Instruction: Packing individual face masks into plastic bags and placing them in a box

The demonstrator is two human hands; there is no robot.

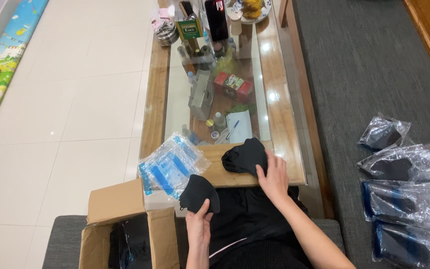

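My left hand [198,222] pinches the lower edge of a black face mask [199,193] held just off the near edge of the wooden coffee table [285,149]. A small stack of black masks [245,156] lies on the table's near end, and my right hand [275,177] rests flat against its right side, fingers spread. A pile of clear plastic bags with blue print [170,164] lies on the table corner, left of the held mask.
An open cardboard box [118,224] with dark contents stands at lower left. Several bagged black masks [406,199] lie on the grey sofa at right. Bottles, a red box, a notepad with a pen and other clutter fill the glass-topped table further away.
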